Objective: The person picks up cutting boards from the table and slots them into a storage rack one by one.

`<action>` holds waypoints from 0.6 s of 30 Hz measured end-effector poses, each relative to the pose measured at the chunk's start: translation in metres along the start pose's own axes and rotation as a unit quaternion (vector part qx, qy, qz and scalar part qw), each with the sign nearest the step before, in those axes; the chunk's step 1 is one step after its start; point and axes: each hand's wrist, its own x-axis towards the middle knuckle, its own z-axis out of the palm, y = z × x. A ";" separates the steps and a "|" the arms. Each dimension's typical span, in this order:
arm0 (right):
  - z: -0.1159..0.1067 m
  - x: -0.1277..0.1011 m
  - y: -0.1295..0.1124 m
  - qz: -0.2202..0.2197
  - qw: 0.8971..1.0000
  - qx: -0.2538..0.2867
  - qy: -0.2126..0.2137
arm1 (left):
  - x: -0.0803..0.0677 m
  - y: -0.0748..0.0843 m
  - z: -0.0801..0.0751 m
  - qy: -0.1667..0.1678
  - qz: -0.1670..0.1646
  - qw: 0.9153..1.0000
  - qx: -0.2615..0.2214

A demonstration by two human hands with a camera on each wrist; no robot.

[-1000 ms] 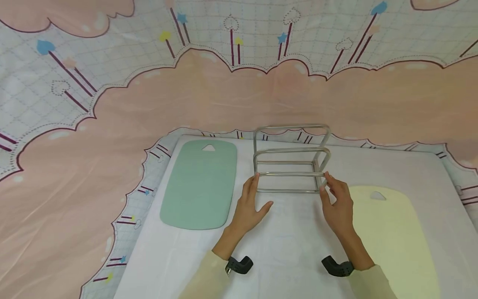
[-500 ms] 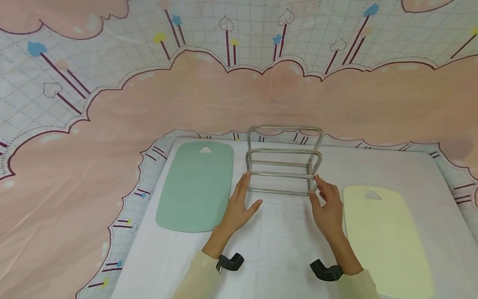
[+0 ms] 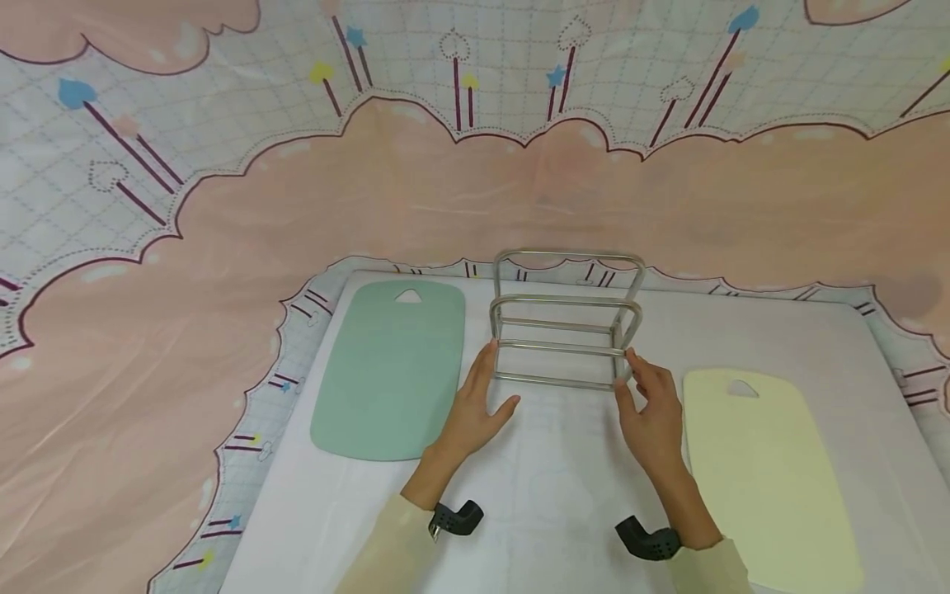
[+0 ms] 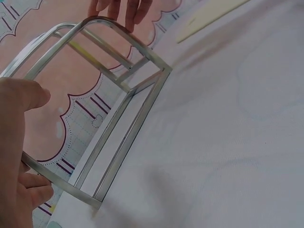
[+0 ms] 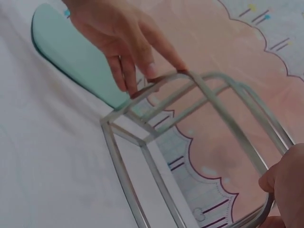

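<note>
White-covered table (image 3: 564, 511), metal rack (image 3: 566, 322) standing mid-back, green board (image 3: 389, 371) left, yellow board (image 3: 768, 470) right

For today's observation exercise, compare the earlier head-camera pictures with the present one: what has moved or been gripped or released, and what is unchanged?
Hardly anything moved on the table; the shift between pictures looks like the head camera turning. The left hand and right hand stay at the two ends of the metal rack, fingers touching its front loop. The green board and yellow board lie where they were. Nothing was picked up or released.

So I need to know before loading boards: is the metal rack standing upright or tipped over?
Upright. The rack stands on its base bars on the white table, hoops rising.
</note>
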 end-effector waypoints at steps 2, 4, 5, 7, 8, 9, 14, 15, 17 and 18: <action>0.001 0.000 -0.001 -0.004 1.000 -0.004 0.003 | 0.000 0.001 0.000 0.001 0.002 1.000 0.004; 0.001 -0.001 -0.001 -0.009 1.000 -0.003 0.003 | 0.000 0.000 0.001 0.004 0.003 1.000 0.006; 0.002 -0.002 -0.001 -0.013 1.000 -0.003 0.003 | 0.000 0.000 0.001 0.005 0.004 1.000 0.007; 0.003 -0.003 0.001 -0.022 1.000 0.002 0.003 | 0.000 0.000 0.001 0.007 0.006 1.000 0.010; 0.003 -0.004 0.002 -0.025 1.000 0.003 0.002 | 0.000 -0.001 0.001 0.007 0.006 1.000 0.010; 0.004 -0.005 0.002 -0.028 1.000 0.003 0.002 | 0.000 -0.001 0.002 0.007 0.006 1.000 0.010; 0.003 -0.006 0.002 -0.026 1.000 -0.001 0.003 | 0.001 0.002 0.002 0.009 0.010 1.000 0.005; 0.003 -0.006 0.002 -0.024 1.000 -0.001 0.002 | 0.001 0.002 0.002 0.011 0.010 1.000 0.004; 0.004 -0.007 0.002 -0.022 1.000 0.003 -0.001 | 0.000 0.003 0.003 0.016 0.009 1.000 0.003; 0.004 -0.007 0.002 -0.022 1.000 0.006 -0.002 | 0.000 0.004 0.003 0.018 0.008 1.000 0.003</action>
